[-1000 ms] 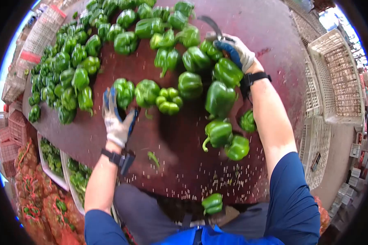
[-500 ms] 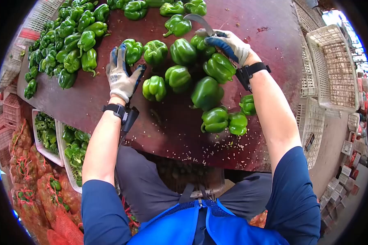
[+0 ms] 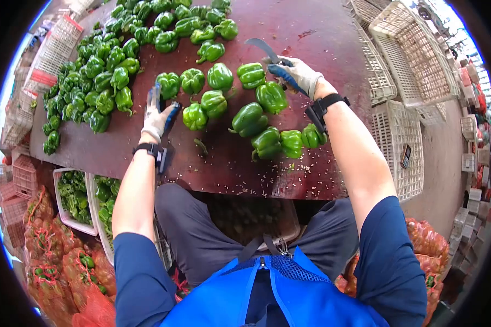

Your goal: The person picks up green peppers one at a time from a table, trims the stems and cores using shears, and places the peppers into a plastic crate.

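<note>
My right hand (image 3: 297,75), in a white and blue glove, is closed round the handle of a knife with a curved blade (image 3: 262,48). The blade points up and left over the dark red table (image 3: 322,49). Right beside that hand lie a green pepper (image 3: 251,75) and another pepper (image 3: 271,97). My left hand (image 3: 159,115), gloved too, has its fingers apart at the left side of the loose group, just below a pepper (image 3: 168,85). Several more peppers lie between my hands, among them a large dark one (image 3: 249,120).
A big pile of green peppers (image 3: 103,82) covers the table's left and far left. Pale seeds are scattered near the front edge. Plastic crates (image 3: 398,136) stand at the right. Below left are crates of peppers (image 3: 75,201) and red net sacks (image 3: 49,261).
The view has shifted, showing more of the far pile. My right hand still has the knife and is now to the right of the peppers. My left hand sits slightly lower against the peppers.
</note>
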A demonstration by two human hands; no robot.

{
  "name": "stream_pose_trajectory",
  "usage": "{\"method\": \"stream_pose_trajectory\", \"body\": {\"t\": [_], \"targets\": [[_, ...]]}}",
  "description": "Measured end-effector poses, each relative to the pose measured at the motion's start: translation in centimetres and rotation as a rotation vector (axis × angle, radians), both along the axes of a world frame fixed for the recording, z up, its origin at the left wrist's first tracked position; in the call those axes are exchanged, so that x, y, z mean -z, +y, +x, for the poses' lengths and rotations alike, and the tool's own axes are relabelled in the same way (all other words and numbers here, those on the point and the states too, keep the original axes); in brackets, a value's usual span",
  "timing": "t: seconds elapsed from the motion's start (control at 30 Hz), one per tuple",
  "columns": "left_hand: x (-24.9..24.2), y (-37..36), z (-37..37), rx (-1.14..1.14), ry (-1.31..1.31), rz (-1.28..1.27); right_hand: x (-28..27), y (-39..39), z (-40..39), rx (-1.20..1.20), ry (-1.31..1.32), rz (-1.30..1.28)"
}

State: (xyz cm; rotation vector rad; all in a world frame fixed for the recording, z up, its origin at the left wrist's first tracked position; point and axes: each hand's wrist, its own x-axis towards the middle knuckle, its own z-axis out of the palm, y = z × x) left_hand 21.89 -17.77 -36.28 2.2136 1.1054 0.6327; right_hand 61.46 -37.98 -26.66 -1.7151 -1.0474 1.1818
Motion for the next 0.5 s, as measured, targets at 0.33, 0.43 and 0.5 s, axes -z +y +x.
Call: {"method": "stream_pose_trajectory", "body": {"t": [0.33,0.43,0.5], "targets": [[-7.5,-9.6,1.9,-0.033,0.067,-0.068,-2.5,-13.3,-0.3,0.522,0.211,0.245],[-12.3,-17.0,4.3,0.169,-0.283,-0.139,0.0,-18.3,-0.5,0.784,-0.153,0.142],[-14.2,-23.0,5.7,0.41,-0.198,-0.134,4.6,-21.6,0.1,0.801,-0.196,0.055]]}}
